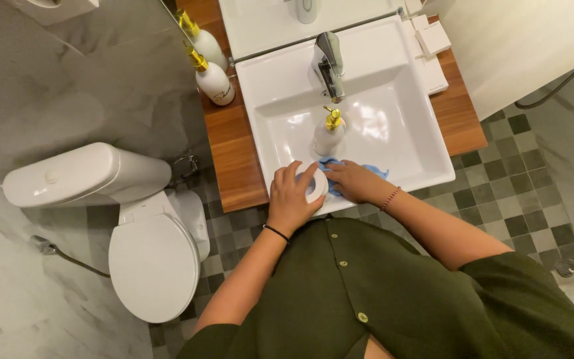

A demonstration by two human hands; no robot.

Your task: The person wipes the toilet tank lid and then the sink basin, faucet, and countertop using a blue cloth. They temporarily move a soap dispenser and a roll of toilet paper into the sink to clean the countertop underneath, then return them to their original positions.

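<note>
A white toilet point(147, 246) sits at eight o'clock against grey marble walls point(48, 86). The floor point(499, 193) is a checker of small green and grey tiles. A wooden desk point(234, 153) carries a square white sink point(406, 126) at twelve, beneath what seems a mirror point(267, 20). Light glares off the basin.

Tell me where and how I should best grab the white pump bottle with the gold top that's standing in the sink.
Probably grip the white pump bottle around its rounded body, below the gold pump, coming from the front. It stands upright in the sink with the faucet close behind it, so the back is crowded. The left hand and right hand are already just in front, at the blue cloth.
</note>
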